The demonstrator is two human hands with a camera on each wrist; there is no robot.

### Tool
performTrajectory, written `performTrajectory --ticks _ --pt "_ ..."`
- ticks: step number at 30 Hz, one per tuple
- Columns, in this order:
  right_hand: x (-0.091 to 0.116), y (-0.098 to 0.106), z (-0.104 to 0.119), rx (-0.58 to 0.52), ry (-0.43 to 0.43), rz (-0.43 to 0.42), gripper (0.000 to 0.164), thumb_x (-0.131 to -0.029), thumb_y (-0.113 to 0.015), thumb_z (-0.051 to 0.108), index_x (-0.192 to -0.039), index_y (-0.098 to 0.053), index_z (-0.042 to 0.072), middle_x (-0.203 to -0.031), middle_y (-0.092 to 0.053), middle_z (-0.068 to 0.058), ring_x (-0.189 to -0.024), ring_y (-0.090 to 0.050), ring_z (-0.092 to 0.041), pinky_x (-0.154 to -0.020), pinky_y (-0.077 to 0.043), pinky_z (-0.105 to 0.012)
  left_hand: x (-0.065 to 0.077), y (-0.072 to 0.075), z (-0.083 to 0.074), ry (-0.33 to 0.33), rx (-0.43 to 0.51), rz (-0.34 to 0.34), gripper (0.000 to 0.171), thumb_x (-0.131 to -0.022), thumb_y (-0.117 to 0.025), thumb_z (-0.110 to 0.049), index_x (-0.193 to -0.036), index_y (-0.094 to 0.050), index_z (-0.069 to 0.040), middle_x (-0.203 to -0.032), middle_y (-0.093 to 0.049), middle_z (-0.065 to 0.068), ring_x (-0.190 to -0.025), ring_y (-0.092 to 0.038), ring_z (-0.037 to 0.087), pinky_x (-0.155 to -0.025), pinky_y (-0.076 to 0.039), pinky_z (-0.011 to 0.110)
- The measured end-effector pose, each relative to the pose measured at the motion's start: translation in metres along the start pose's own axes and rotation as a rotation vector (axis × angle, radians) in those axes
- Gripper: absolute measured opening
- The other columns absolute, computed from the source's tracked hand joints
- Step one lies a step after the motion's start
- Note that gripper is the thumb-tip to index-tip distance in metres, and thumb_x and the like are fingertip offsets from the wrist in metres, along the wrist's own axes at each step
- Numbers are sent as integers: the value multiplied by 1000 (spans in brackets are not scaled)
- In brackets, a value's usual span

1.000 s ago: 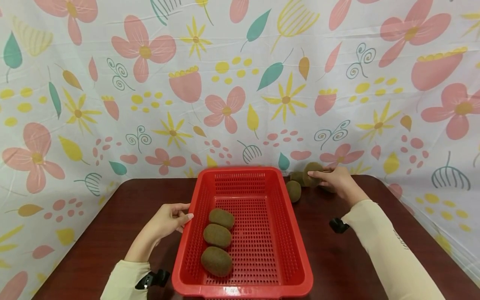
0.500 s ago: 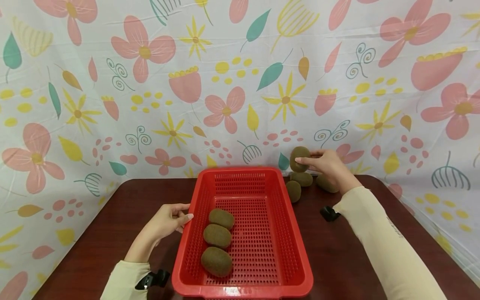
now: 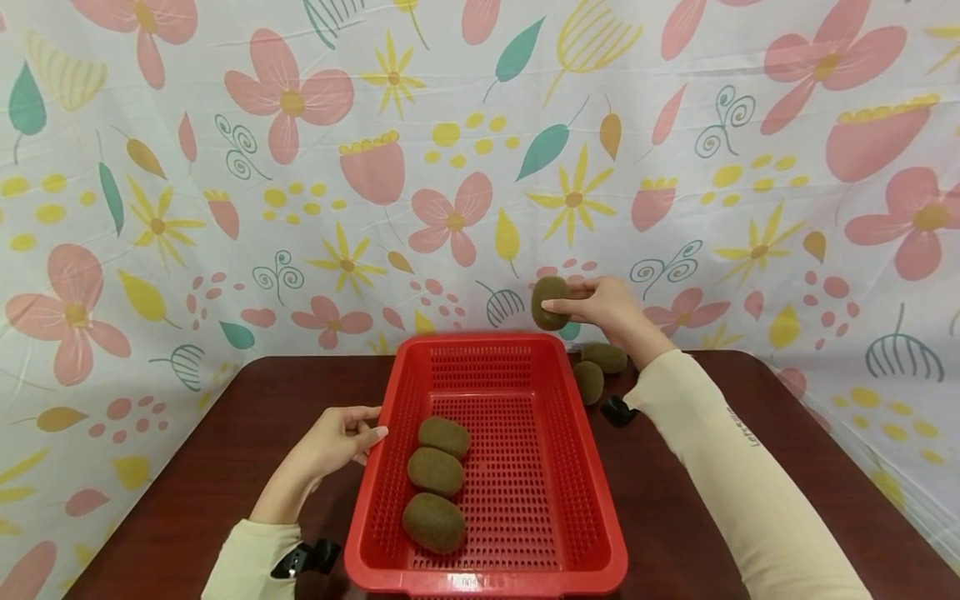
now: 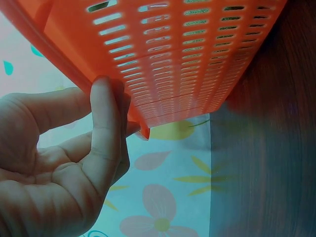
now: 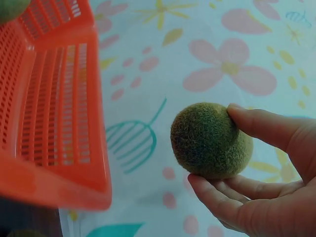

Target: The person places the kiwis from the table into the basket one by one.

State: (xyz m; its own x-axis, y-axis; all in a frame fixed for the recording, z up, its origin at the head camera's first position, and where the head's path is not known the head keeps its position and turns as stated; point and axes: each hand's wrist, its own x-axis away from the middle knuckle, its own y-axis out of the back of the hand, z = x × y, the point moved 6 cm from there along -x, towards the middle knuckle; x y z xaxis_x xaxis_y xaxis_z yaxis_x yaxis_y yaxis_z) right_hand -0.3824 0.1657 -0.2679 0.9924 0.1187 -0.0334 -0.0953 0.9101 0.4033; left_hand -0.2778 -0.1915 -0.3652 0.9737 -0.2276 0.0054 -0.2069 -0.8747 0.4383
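Note:
A red perforated plastic basket (image 3: 592,467) stands on the table, with a row of three brown kiwis (image 3: 435,472) along its left side. My left hand (image 3: 333,446) pinches the basket's left rim between thumb and fingers; the left wrist view shows the fingers hooked at the rim (image 4: 64,64). Above the basket's far right corner, my right hand (image 3: 603,310) holds another kiwi (image 3: 550,303) between thumb and fingertips. In the right wrist view this fuzzy kiwi (image 5: 210,140) hangs in the air to the right of the basket wall.
Two more kiwis, one nearer (image 3: 588,382) and one farther back (image 3: 604,357), lie on the dark wooden table (image 3: 690,500) beside the basket's far right corner. A flower-printed cloth (image 3: 480,167) hangs behind the table's back edge.
My right hand has lifted a kiwi from the group at the back right and carried it up and left toward the basket. My left hand has stayed at the rim.

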Motion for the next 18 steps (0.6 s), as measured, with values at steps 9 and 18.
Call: performTrajectory --ticks 9,18 --pt "-13 -33 15 -4 19 17 70 -82 -78 26 -140 -47 0 -133 -56 -17 -119 -55 -29 -98 -48 -40 0 0 -1 5 -1 -4 44 -95 -60 -6 -133 -48 13 -77 -61 12 -67 -67 25 -64 -59 40" --pt "-19 -67 19 -48 20 38 62 -81 -79 20 -134 -53 0 -124 -61 -18 -111 -61 -29 -95 -50 -40 -1 0 1 3 6 -3 44 -95 -59 -5 -133 -48 14 -76 -61 11 -66 -67 25 -64 -59 41"
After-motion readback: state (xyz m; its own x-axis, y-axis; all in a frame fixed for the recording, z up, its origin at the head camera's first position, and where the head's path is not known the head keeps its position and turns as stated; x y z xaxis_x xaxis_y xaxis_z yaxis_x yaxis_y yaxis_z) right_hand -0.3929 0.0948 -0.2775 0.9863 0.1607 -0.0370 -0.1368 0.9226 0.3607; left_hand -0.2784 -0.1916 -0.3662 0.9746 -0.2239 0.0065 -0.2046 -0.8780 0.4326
